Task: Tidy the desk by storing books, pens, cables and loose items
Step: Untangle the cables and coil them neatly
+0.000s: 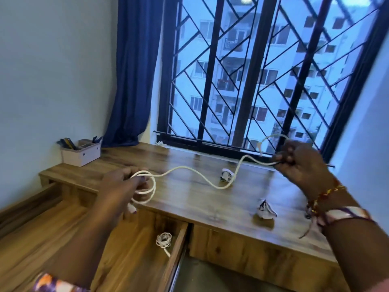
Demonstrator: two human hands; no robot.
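Note:
A white cable [189,170] stretches in waves across the wooden desk [189,199] between both hands. My left hand [122,186] grips one end, with loops of the cable coiled around its fingers above the desk's front left edge. Over the desk's back right, near the window, my right hand [299,163] pinches the other part, and the free end arches above it. In the open drawer [174,256] below the desk front lies a coiled white cord [163,240]. Two crumpled papers lie on the desk, one [225,174] mid-desk and one [265,210] near the front.
A white pen holder [81,153] with pens stands on a raised shelf at the back left. Another small white cable [161,143] lies by the window sill. A blue curtain [134,70] hangs left of the barred window. The wall closes in at the right.

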